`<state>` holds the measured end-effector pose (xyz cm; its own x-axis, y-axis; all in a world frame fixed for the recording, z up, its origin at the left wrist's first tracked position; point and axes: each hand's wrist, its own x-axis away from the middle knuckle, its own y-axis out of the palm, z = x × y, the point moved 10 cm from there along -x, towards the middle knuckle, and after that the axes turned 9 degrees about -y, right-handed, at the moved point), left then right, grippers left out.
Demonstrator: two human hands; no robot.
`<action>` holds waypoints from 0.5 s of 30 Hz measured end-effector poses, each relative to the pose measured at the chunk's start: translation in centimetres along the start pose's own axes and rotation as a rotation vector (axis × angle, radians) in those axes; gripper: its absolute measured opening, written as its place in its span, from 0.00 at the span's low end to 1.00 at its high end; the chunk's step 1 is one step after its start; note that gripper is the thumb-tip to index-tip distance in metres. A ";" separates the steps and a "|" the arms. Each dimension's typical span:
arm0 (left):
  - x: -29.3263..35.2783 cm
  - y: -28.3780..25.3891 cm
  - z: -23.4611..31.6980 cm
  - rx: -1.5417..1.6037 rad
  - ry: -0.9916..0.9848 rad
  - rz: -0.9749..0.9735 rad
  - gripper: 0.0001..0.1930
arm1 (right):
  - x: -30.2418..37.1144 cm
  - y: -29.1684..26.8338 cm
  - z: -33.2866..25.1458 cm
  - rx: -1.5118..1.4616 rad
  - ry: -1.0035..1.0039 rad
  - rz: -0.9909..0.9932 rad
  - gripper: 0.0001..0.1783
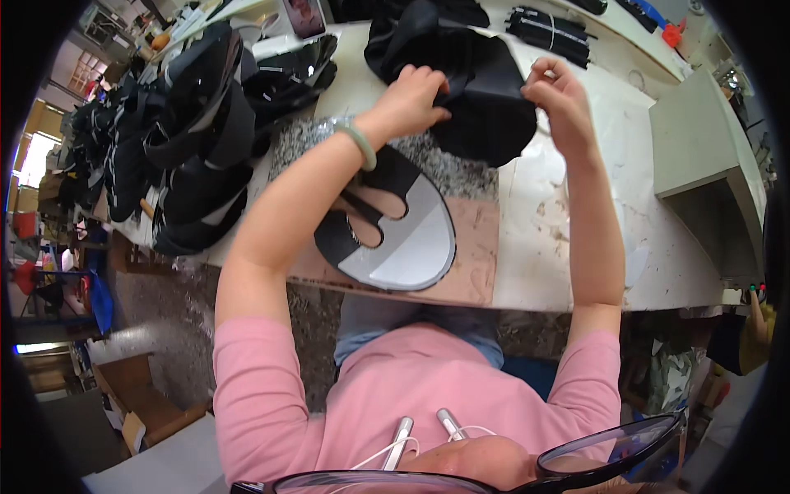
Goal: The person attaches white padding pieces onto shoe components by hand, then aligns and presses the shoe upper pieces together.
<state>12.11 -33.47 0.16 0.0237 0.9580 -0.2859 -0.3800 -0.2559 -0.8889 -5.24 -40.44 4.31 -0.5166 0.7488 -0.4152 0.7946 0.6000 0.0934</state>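
Note:
A floppy black fabric piece with rounded lower edges is stretched between my hands at the far side of the table. My left hand pinches its left part, with thumb and fingers closed on the cloth. At the right edge, the curled fingertips of my right hand hold the same piece. Closer to me lies a flat, rounded black and grey panel with curved cut-outs, partly beneath my left forearm. My fingers hide some of the fabric's edges, and its exact kind cannot be made out.
Under the panel is a brown board beside a speckled grey surface. Black sewn pieces are heaped at the left. A bundle of black strips lies at the back. To the right stands a pale box-like fixture.

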 end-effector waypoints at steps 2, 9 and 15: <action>0.1 -0.2 0.2 -0.035 -0.008 -0.010 0.20 | 0.6 0.7 -3.5 0.011 -0.066 0.041 0.13; 5.4 -0.3 3.9 1.324 -0.677 -0.365 0.28 | 6.2 7.1 -6.9 0.033 -0.028 -0.172 0.09; 13.8 0.3 5.2 1.634 -0.761 -0.308 0.16 | 13.5 12.5 -7.3 0.276 -0.253 -0.316 0.17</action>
<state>7.58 -19.67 -2.16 0.0600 0.9045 0.4223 -0.8731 -0.1575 0.4614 -4.59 -20.75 6.44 -0.6799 0.4292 -0.5945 0.6837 0.6642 -0.3024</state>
